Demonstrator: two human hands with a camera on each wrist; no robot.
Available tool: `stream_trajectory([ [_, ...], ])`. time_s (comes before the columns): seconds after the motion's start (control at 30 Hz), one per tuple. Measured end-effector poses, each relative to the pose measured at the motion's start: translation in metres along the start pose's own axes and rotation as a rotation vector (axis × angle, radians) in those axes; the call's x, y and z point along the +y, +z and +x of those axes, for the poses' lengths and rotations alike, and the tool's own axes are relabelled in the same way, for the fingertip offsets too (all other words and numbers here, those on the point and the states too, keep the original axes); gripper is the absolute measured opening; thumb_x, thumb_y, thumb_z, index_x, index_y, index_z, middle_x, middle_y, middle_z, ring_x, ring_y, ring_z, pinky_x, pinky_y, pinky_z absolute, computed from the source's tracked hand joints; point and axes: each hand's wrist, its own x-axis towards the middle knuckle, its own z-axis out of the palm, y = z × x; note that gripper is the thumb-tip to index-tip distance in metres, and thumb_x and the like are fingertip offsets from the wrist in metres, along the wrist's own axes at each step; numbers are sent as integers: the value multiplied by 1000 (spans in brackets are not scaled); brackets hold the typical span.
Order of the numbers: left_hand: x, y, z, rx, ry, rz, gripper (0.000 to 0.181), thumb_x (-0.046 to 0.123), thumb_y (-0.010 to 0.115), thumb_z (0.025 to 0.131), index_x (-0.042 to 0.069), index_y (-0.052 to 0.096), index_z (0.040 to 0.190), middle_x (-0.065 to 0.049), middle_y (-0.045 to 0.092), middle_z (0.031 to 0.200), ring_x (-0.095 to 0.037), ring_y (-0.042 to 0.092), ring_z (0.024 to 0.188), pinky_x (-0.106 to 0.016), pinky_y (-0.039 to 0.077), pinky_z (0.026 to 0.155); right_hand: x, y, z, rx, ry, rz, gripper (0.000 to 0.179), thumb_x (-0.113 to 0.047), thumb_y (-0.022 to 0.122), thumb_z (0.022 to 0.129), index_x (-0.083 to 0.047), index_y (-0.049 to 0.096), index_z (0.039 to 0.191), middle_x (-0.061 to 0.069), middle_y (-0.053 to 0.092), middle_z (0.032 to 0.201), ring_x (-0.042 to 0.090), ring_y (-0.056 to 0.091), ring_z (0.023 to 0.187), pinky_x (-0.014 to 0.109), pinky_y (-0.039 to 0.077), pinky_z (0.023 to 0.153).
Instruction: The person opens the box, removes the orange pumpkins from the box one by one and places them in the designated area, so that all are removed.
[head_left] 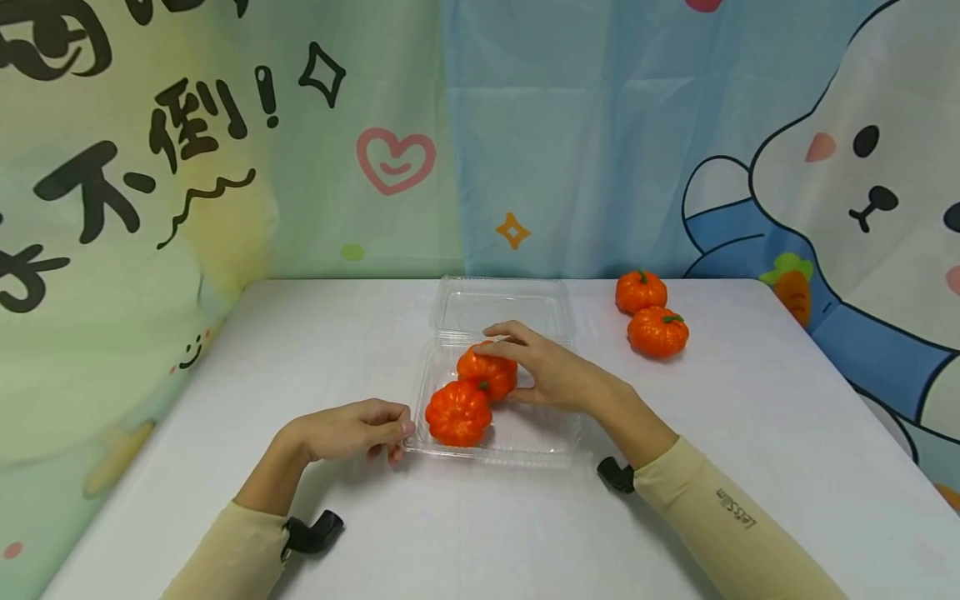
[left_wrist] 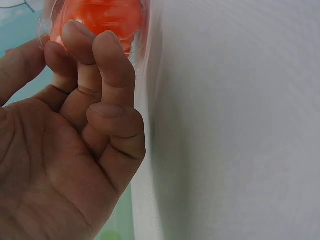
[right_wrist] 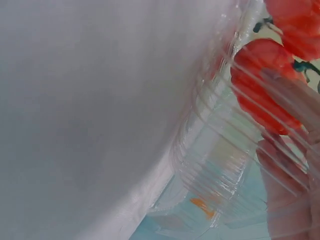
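White table (head_left: 525, 533) bearing a plastic box (head_left: 517, 457), lying open, its length running away from the person. Right hand (head_left: 558, 371) curling round the rear pumpkin (head_left: 480, 368), which is sitting inside, left of the palm. Left hand (head_left: 352, 429) pinching the box's near-left corner, front pumpkin (head_left: 457, 414) resting just rightward. Two loose pumpkins (head_left: 657, 333) lying farther right, nearer the right hand.

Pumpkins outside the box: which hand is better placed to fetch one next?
Right, I'd judge. The right hand is nearer the outside pumpkins, though it must first leave the pumpkin it holds; the left hand is farther and pinches the box.
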Motion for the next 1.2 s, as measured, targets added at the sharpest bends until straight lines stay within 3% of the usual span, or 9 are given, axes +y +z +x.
stream_trajectory([
  [0.2,-1,0,1,1,-5,2,30,26,49,109,2,58,92,-7,64,82,-21,51,76,-27,42,68,-1,-3,-2,-30,45,5,70,-10,88,82,-14,57,145,11,52,152,30,48,140,49,43,113],
  [0.53,-2,1,1,5,-5,-4,30,25,49,109,2,59,92,-8,64,83,-21,51,77,-28,42,68,0,-9,-10,26,39,63,69,-10,87,82,-12,56,144,8,50,145,26,52,133,40,47,109],
  [0.77,-1,0,0,4,0,7,29,25,49,109,3,59,92,-7,64,82,-20,50,76,-27,42,68,0,-22,-19,70,95,95,72,-8,85,83,-16,54,147,7,46,146,27,52,132,44,49,106],
  [1.2,0,0,0,-2,-2,4,30,25,49,109,2,59,93,-7,63,82,-20,49,75,-27,41,68,10,-40,-38,140,119,68,71,-12,86,84,-18,54,147,8,45,149,28,51,133,47,50,104],
])
